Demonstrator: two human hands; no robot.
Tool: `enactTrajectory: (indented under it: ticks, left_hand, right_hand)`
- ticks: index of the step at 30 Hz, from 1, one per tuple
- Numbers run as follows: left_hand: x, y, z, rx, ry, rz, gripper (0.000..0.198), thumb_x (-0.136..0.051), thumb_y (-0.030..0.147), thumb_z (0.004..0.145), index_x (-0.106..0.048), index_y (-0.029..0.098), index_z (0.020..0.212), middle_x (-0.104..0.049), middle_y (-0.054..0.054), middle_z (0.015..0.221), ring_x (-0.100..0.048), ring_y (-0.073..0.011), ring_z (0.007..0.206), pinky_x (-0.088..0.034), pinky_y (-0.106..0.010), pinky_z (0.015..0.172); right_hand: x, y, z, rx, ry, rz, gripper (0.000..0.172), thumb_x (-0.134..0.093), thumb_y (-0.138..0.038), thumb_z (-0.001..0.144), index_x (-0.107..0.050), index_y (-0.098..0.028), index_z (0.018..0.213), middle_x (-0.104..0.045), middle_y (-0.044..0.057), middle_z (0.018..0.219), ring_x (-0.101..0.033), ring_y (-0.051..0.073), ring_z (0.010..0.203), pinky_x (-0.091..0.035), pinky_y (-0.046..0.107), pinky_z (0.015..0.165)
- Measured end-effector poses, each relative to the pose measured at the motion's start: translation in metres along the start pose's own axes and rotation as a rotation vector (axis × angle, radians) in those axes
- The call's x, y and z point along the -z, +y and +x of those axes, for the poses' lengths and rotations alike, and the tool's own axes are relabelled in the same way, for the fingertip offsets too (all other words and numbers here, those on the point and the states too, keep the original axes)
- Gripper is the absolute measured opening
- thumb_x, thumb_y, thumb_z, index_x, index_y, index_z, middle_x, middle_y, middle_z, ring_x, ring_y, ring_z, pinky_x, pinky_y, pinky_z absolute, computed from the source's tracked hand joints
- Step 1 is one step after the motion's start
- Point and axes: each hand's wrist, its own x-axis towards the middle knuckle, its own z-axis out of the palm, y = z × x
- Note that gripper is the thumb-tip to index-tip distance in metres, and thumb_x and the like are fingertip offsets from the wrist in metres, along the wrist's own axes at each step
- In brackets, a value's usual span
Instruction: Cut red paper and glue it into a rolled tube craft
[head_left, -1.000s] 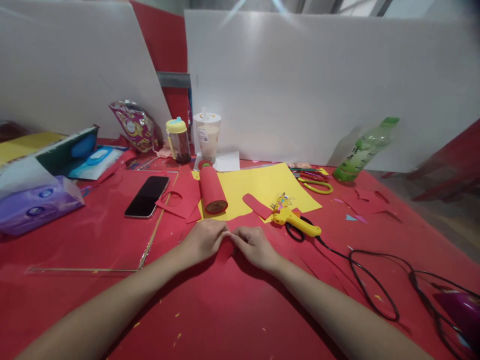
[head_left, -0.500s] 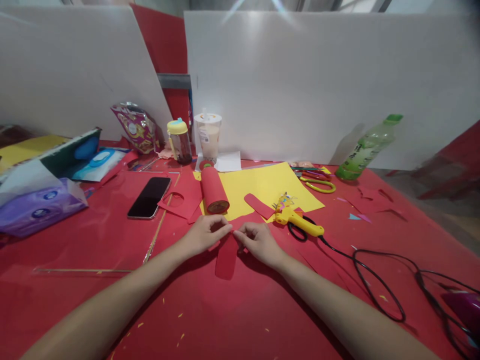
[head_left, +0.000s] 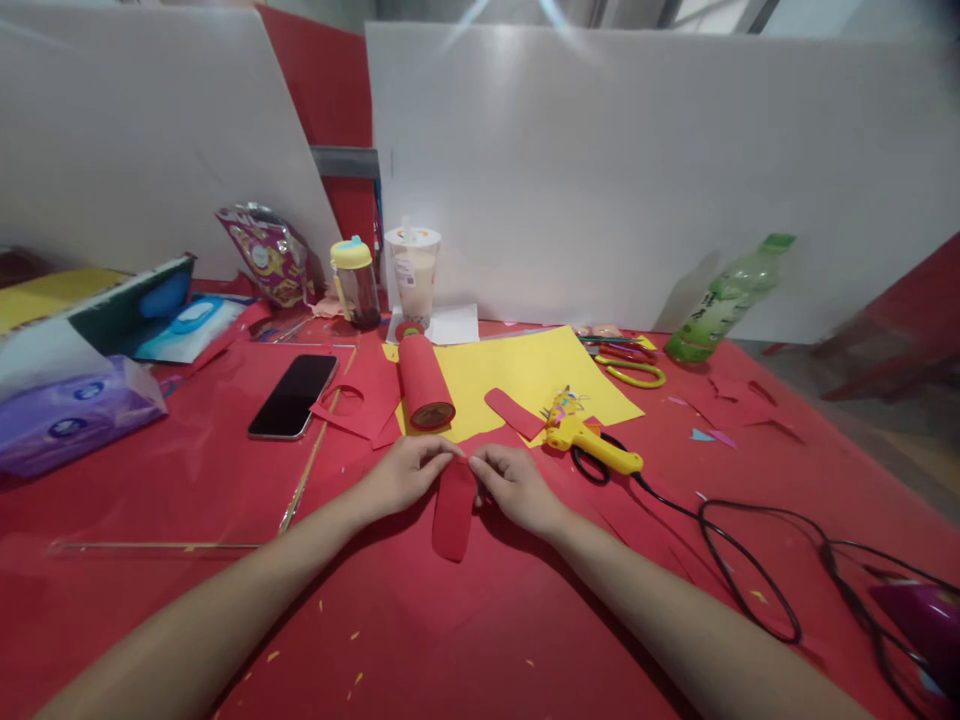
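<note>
A red paper strip (head_left: pixel 453 520) with a rounded lower end hangs toward me between my hands. My left hand (head_left: pixel 409 474) pinches its upper edge from the left. From the right, my right hand (head_left: pixel 517 490) pinches the same edge, its fingertips almost meeting the left ones. Just beyond lies a red paper-covered cylinder (head_left: pixel 425 375), its open brown end facing me. A second rounded red paper strip (head_left: pixel 514 413) rests on a yellow sheet (head_left: pixel 517 362). Right of that is a yellow glue gun (head_left: pixel 592 443), with black scissor-like handles (head_left: pixel 591 466) partly beneath it.
A phone (head_left: pixel 292 397) and a cut red sheet (head_left: pixel 358 400) lie to the left. A drink cup (head_left: pixel 415 275), a yellow-lidded bottle (head_left: pixel 355 285) and a green bottle (head_left: pixel 727 305) stand at the back. The black cord (head_left: pixel 750 505) loops across the right side.
Both hands have come slightly closer together at the strip's upper edge. More of the strip shows between them, its lower end lifted a little. The view has shifted slightly.
</note>
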Motion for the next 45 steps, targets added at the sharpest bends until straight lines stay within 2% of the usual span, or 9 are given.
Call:
enactTrajectory:
  ticks: [7,11,16,20,24,29,31,37,45]
  left_hand:
    - [-0.003,0.0,0.0,-0.019,0.093,-0.02,0.02,-0.046,0.03,0.076,-0.053,0.015,0.065,-0.057,0.001,0.061,-0.051,-0.0117,0.057,-0.039,-0.022,0.056]
    - [-0.005,-0.002,0.0,-0.028,0.245,0.031,0.019,-0.047,0.032,0.076,-0.05,0.016,0.066,-0.052,0.002,0.06,-0.048,-0.0117,0.057,-0.038,-0.024,0.056]
    - [-0.008,-0.006,-0.001,-0.012,0.395,0.177,0.024,-0.052,0.034,0.072,-0.04,0.018,0.059,-0.043,0.005,0.054,-0.042,-0.0107,0.053,-0.033,-0.023,0.053]
    - [-0.01,-0.004,-0.003,-0.008,0.352,0.175,0.029,-0.054,0.036,0.071,-0.036,0.018,0.056,-0.039,0.007,0.052,-0.039,-0.0098,0.052,-0.031,-0.021,0.05]
    - [-0.011,-0.006,-0.003,-0.013,0.307,0.116,0.024,-0.046,0.034,0.077,-0.041,0.018,0.06,-0.044,0.005,0.055,-0.043,-0.0105,0.053,-0.035,-0.022,0.052]
    - [-0.012,-0.013,0.0,-0.052,0.269,-0.092,0.016,-0.041,0.027,0.08,-0.052,0.017,0.087,-0.061,-0.001,0.078,-0.057,-0.014,0.072,-0.044,-0.025,0.067]
    - [-0.012,-0.014,0.0,-0.039,0.263,-0.146,0.019,-0.041,0.026,0.08,-0.052,0.018,0.093,-0.062,-0.002,0.08,-0.059,-0.0145,0.073,-0.045,-0.025,0.066]
    - [-0.011,-0.013,0.0,-0.042,0.289,-0.066,0.015,-0.043,0.026,0.079,-0.053,0.017,0.083,-0.06,-0.001,0.072,-0.058,-0.0146,0.067,-0.044,-0.026,0.064]
    - [-0.008,-0.011,0.0,-0.056,0.265,0.023,0.013,-0.045,0.028,0.076,-0.052,0.017,0.074,-0.058,0.0,0.071,-0.056,-0.0149,0.069,-0.043,-0.027,0.067]
  right_hand:
    - [-0.002,0.008,0.004,-0.028,0.046,0.253,0.026,-0.04,-0.04,0.081,-0.05,-0.017,0.074,-0.054,-0.003,0.05,-0.054,0.01,0.044,-0.043,0.024,0.049]
    - [-0.004,0.01,0.005,0.011,0.089,0.393,0.019,-0.048,-0.037,0.078,-0.046,-0.019,0.084,-0.055,-0.004,0.058,-0.055,0.01,0.049,-0.043,0.023,0.049]
    - [-0.007,0.011,0.004,0.055,0.225,0.221,0.018,-0.055,-0.027,0.073,-0.043,-0.021,0.084,-0.051,-0.004,0.065,-0.052,0.01,0.053,-0.043,0.023,0.05]
    - [-0.006,0.009,0.002,0.042,0.281,0.043,0.009,-0.053,-0.025,0.074,-0.046,-0.02,0.076,-0.05,-0.004,0.063,-0.048,0.009,0.049,-0.04,0.022,0.046]
    - [-0.006,0.007,0.001,0.024,0.301,0.028,0.008,-0.049,-0.027,0.077,-0.048,-0.019,0.075,-0.051,-0.003,0.06,-0.047,0.009,0.047,-0.04,0.022,0.046]
    - [-0.006,0.008,0.003,0.039,0.298,0.092,0.011,-0.044,-0.027,0.079,-0.049,-0.019,0.085,-0.051,-0.004,0.061,-0.05,0.01,0.049,-0.043,0.022,0.048]
    - [-0.005,0.009,0.004,0.043,0.297,0.073,0.013,-0.043,-0.027,0.079,-0.05,-0.019,0.088,-0.05,-0.004,0.059,-0.05,0.01,0.049,-0.043,0.023,0.049]
    - [-0.004,0.011,0.004,0.08,0.257,-0.034,0.015,-0.043,-0.026,0.079,-0.056,-0.019,0.081,-0.059,0.0,0.07,-0.052,0.011,0.057,-0.042,0.022,0.052]
    - [-0.004,0.01,0.003,0.076,0.216,-0.029,0.012,-0.05,-0.025,0.075,-0.059,-0.018,0.076,-0.059,0.001,0.064,-0.051,0.011,0.053,-0.043,0.023,0.051]
